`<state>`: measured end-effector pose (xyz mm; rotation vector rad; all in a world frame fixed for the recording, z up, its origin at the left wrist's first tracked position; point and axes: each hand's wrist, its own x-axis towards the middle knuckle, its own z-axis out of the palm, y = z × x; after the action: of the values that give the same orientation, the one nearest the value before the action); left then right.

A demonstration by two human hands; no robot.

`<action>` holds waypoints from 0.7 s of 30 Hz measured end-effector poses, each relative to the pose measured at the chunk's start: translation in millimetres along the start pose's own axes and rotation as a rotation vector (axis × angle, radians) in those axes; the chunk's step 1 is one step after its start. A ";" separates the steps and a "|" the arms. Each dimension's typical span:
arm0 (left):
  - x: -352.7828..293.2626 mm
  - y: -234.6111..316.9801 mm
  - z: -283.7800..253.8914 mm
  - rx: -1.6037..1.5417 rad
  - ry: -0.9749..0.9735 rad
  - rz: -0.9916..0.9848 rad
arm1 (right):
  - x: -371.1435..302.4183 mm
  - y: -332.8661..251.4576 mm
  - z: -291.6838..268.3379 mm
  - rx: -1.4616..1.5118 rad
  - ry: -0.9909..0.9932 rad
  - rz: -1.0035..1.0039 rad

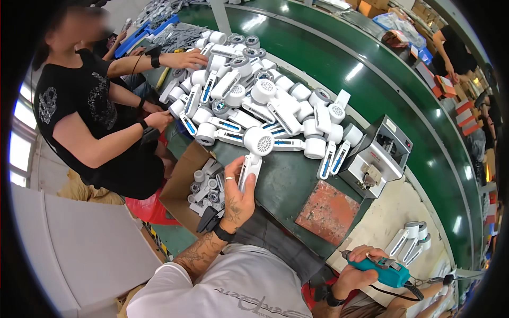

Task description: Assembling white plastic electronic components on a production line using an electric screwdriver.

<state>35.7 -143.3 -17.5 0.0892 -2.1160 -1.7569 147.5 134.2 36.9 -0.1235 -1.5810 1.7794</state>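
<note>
My left hand [238,191] is wrapped round the handle of a white hair dryer [259,142], its round grille end pointing up and away from me. In my right hand [356,271] is a teal electric screwdriver [383,269], held at the lower right with its tip toward the left and a coiled cord trailing from its back end. A large heap of similar white hair dryers [286,114] lies just beyond my left hand. Several have open handles with blue parts inside.
A co-worker [95,106] at the left reaches into the heap. A cardboard box [183,175] of grey and white parts stands left of my left hand. Right of centre are a reddish plate [327,212] and a metal machine [377,159]. A green conveyor [339,58] curves behind.
</note>
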 end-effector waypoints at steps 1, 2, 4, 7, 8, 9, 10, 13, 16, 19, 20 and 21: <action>0.6 -3.7 0.4 0.043 0.021 0.023 | 1.9 0.4 5.0 0.025 -0.009 0.011; -0.4 -4.9 1.3 0.044 0.025 -0.012 | 2.9 0.4 8.1 0.049 -0.019 0.021; 0.6 -11.2 2.8 0.059 0.023 -0.028 | 3.4 1.1 10.0 0.078 -0.048 0.030; 2.0 -11.4 7.2 -0.004 0.036 -0.082 | 2.3 1.0 11.9 0.093 -0.082 0.050; 1.7 -9.4 8.8 -0.082 0.050 -0.121 | 1.4 0.6 11.0 0.079 -0.088 0.062; 1.3 -8.0 9.4 -0.082 0.050 -0.121 | 0.7 0.4 9.3 0.079 -0.088 0.062; 0.7 -6.7 9.4 -0.101 0.069 -0.121 | -0.4 0.1 7.5 0.071 -0.083 0.061; 5.8 -2.6 9.1 -0.174 0.129 -0.106 | -0.1 -1.5 6.9 0.050 -0.072 0.056; 30.3 5.5 3.7 -0.244 0.221 -0.034 | 1.7 -4.0 9.7 0.043 -0.060 0.046; 82.4 7.6 -19.7 -0.318 0.297 0.073 | 0.8 -8.3 11.5 0.053 -0.059 0.041; 106.7 13.0 -24.3 -0.241 0.354 0.159 | -0.8 -8.3 9.2 0.042 -0.050 0.050; 132.0 12.1 -40.2 -0.247 0.348 0.164 | -1.6 -9.1 7.2 0.041 -0.045 0.062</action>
<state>-70.4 -216.6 33.1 0.1383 -1.6067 -1.7450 149.0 127.1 46.0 -0.1152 -1.5868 1.8731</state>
